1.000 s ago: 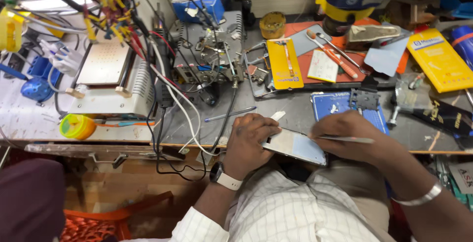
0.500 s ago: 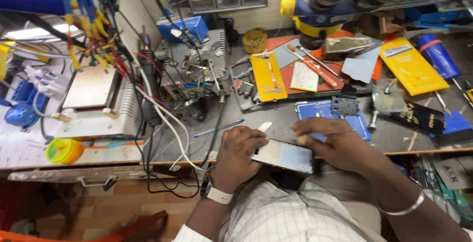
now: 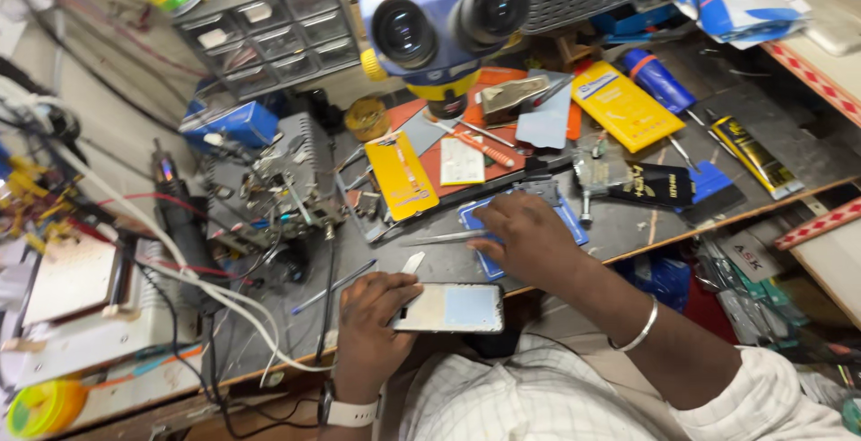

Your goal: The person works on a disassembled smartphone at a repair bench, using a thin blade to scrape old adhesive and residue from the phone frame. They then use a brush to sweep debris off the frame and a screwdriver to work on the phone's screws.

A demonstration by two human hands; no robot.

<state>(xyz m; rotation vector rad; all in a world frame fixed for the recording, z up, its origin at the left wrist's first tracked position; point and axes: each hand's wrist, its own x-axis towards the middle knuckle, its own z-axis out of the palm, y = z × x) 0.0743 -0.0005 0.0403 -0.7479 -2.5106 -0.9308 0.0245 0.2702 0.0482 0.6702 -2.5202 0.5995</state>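
My left hand [image 3: 372, 323] grips a flat smartphone [image 3: 453, 307] by its left end, screen up, just over the front edge of the dark workbench [image 3: 628, 226]. My right hand [image 3: 527, 236] rests palm down on a blue mat [image 3: 529, 226] further back, fingers bent; whether it holds anything I cannot tell. A thin metal tweezer [image 3: 444, 238] lies on the bench just left of that hand. A silver bangle [image 3: 639, 331] sits on my right wrist and a white watch [image 3: 348, 410] on my left.
A blue microscope head [image 3: 435, 15] hangs over the bench's back. Yellow cards [image 3: 401, 174] [image 3: 621, 104], an orange mat [image 3: 466, 149], a blue tube [image 3: 659, 82], a glue tube [image 3: 752, 154] and screwdrivers lie around. Tangled cables and a grey power unit [image 3: 287, 181] crowd the left.
The view has swung right and closer. My right hand has left the phone and moved back onto the blue mat. My left hand still holds the phone.
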